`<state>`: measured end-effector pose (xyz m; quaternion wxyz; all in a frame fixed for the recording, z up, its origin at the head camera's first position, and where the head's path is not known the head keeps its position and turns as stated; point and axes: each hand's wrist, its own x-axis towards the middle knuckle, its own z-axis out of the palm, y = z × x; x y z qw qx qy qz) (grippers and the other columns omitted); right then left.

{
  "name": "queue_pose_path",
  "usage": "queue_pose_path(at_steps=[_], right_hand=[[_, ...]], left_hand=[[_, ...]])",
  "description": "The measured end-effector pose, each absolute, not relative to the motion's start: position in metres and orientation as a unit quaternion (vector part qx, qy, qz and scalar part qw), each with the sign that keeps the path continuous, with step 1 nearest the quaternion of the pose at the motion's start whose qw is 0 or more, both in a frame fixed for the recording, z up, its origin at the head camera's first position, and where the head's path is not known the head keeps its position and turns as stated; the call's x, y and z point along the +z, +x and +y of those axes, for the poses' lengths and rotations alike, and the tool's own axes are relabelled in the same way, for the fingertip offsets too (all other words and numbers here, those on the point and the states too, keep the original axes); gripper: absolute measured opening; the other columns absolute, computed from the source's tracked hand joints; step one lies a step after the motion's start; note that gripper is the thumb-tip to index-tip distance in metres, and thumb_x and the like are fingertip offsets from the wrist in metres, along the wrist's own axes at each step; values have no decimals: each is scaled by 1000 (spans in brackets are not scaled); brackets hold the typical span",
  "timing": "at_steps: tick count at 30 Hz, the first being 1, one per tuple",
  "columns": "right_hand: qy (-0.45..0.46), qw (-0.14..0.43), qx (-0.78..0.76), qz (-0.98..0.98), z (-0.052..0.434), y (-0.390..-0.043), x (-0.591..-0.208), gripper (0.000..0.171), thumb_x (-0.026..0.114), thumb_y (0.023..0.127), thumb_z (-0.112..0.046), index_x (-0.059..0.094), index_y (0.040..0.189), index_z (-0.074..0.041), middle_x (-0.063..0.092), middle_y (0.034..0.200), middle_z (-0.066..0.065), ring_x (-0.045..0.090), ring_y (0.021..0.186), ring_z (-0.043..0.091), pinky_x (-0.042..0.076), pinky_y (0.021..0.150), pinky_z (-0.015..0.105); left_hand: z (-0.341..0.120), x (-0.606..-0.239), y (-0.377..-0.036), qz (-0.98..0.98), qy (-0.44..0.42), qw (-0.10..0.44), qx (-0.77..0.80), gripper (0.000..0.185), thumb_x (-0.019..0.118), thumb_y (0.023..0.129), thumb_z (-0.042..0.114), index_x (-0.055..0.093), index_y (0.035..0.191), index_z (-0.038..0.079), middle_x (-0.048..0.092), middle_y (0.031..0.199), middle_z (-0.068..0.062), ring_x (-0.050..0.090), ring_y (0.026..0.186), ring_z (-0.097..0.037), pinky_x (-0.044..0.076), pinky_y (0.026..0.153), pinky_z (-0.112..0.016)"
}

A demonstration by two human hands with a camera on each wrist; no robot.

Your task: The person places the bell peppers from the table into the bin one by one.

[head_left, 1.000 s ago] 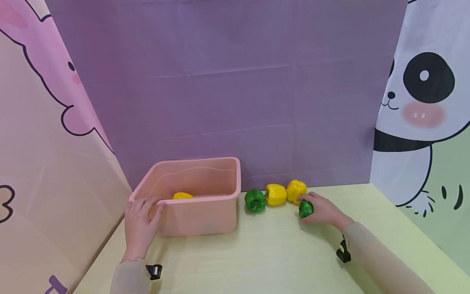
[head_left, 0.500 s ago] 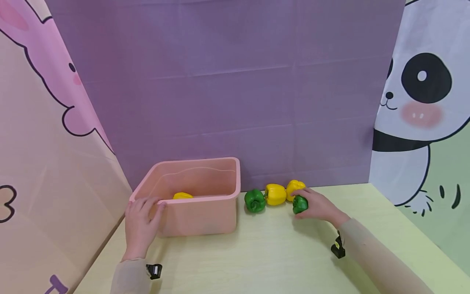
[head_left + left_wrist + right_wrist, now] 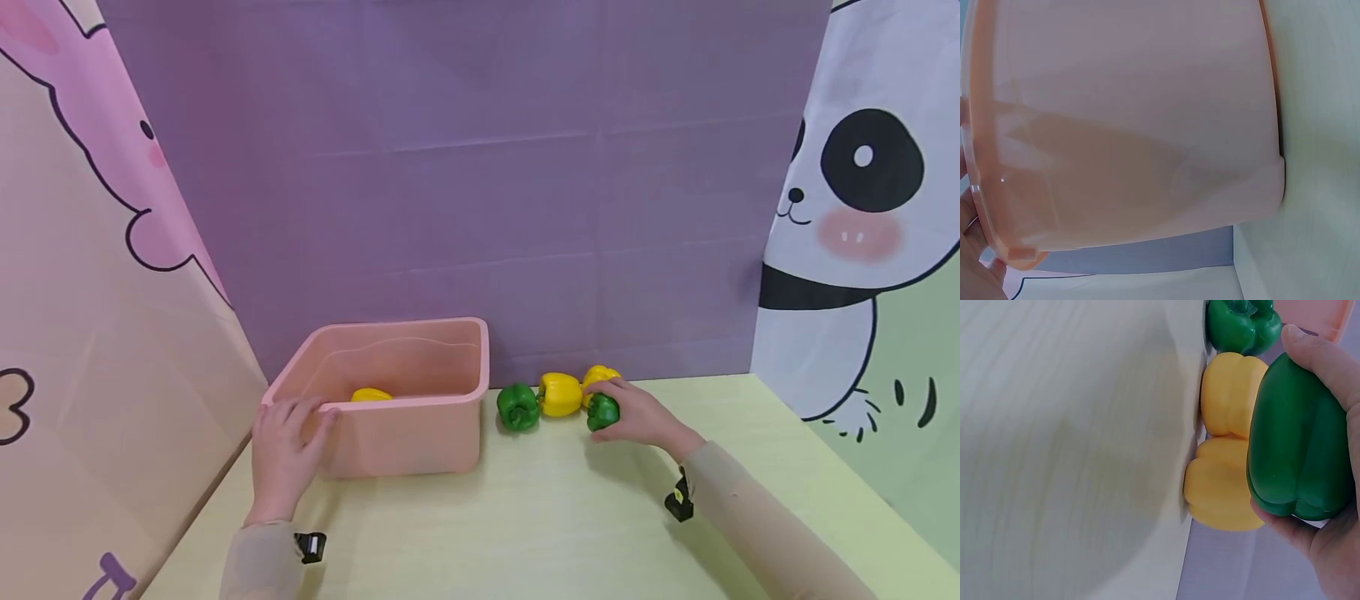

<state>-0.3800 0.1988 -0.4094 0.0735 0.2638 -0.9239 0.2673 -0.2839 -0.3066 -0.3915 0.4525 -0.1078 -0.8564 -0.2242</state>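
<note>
My right hand (image 3: 645,418) holds a green bell pepper (image 3: 603,412) between thumb and fingers, close over the table. Behind it, a yellow bell pepper (image 3: 600,374) is partly covered. Another yellow bell pepper (image 3: 560,395) and a second green bell pepper (image 3: 517,407) continue the row to the left. In the right wrist view the held pepper's smooth side fills the grasp. On the left stands a pink bin (image 3: 405,437), its near left rim gripped by my left hand (image 3: 283,457). Inside the bin, the top of a yellow pepper (image 3: 371,394) shows; the floor is hidden.
A pale wooden table (image 3: 540,517) carries everything. Directly behind the bin and peppers hangs a purple cloth (image 3: 480,192). Printed panels border both sides, with a panda (image 3: 862,242) on the right. Each wrist wears a small black camera mount (image 3: 680,500).
My right hand has moved a little left and slightly up with the green bell pepper, in front of the right yellow one. The left hand stays on the bin rim.
</note>
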Motion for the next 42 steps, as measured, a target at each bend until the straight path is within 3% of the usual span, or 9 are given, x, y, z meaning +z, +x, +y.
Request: queue_pose_path(at_steps=[15,42], right_hand=[[267,84,277,-919,196,-379,-407,70,88,68,-29,57,130,-15,52,127,14,57,92,25,50,76,40],[269,79,289,-915,195,-367,-394,69,87,68,-37,57,128,-20,48,131,15,57,93,25,52,75,39]], left_hand=[[-305,-389,-286,-864,-101,439,-227,28,70,88,23,67,107,4,63,106,-18,51,108,-38,16,110,-61],[-307,-390,-283,-853,-118,458,-219,26,74,84,21,68,103,4,63,100,-17,53,101,-38,20,108,-62]])
